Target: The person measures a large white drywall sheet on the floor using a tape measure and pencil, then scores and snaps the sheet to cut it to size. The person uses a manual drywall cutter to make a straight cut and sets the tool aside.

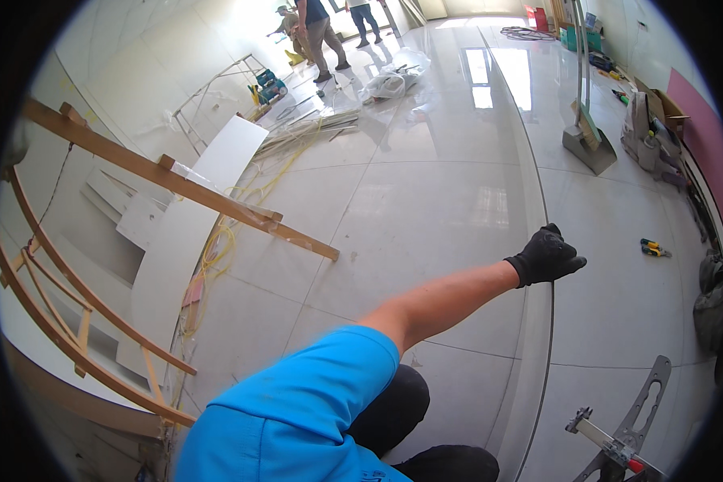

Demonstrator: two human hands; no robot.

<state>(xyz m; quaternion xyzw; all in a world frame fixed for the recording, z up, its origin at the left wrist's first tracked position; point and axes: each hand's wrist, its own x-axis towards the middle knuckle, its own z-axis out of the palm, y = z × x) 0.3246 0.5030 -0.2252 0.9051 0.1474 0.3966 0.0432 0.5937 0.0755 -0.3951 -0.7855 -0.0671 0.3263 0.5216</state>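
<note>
My left arm, in a bright blue short sleeve, reaches across to the right. At its end my left hand (pixel 548 257), in a black glove, is closed, with the thumb side toward the right. It is over the dark edge of a long, narrow pale strip (pixel 530 345) that runs from near me to the far end of the room. Whatever the fingers may hold is hidden. My right hand is out of view. Below the picture's middle show my dark-clad knees (pixel 398 406). A grey metal tool with a slotted arm (pixel 641 406) lies at the lower right.
A wooden ladder-like frame (pixel 169 177) leans in from the left beside white panels (pixel 217 161) and yellow cable (pixel 217 257). On the right are a yellow-and-black hand tool (pixel 655 248), a dustpan (pixel 590 149) and a bag (pixel 647 132). Several people (pixel 321 36) stand far off.
</note>
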